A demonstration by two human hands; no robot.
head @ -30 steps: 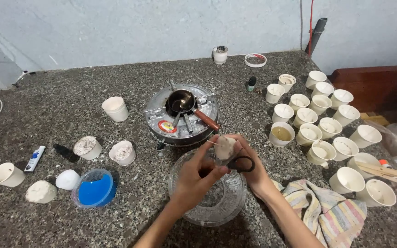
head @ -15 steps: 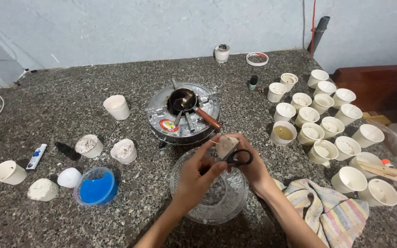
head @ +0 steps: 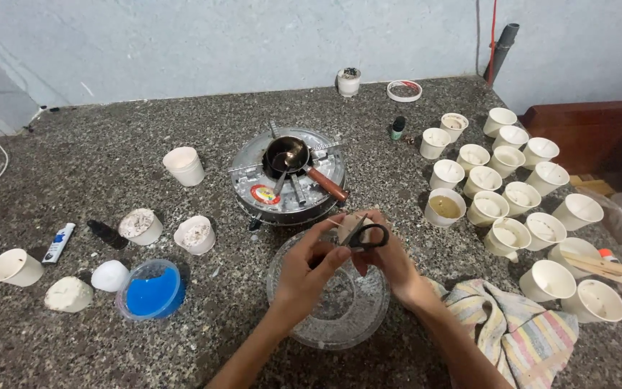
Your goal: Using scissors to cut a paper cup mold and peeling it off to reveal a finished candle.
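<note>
Scissors with black loop handles sit in the right hand, fingers curled through and around the loops, directly over a clear cut-glass bowl at the near centre of the speckled grey stone floor. The left hand meets it from the left, thumb and fingertips pinching a small pale paper cup against the blades; whether the blades are parted cannot be told. Both forearms reach in from the near edge.

Just right of the bowl lies a striped pastel cloth. To its left stand a round blue-filled plastic tub, a white dome-shaped lump and a rough off-white lump, with an empty white paper cup nearer the left edge.

Beyond the hands, a round silver metal burner carries a small dark pan with a reddish-brown handle. Left of it are two white cups holding speckled material and one upright white cup, with a small blue-and-white tube further left.

On the right, a cluster of white paper cups, several filled with pale wax-like contents, spreads toward the far edge, with flat wooden sticks laid across the nearest ones.

At the far wall stand a small white jar and a flat red-rimmed lid.
</note>
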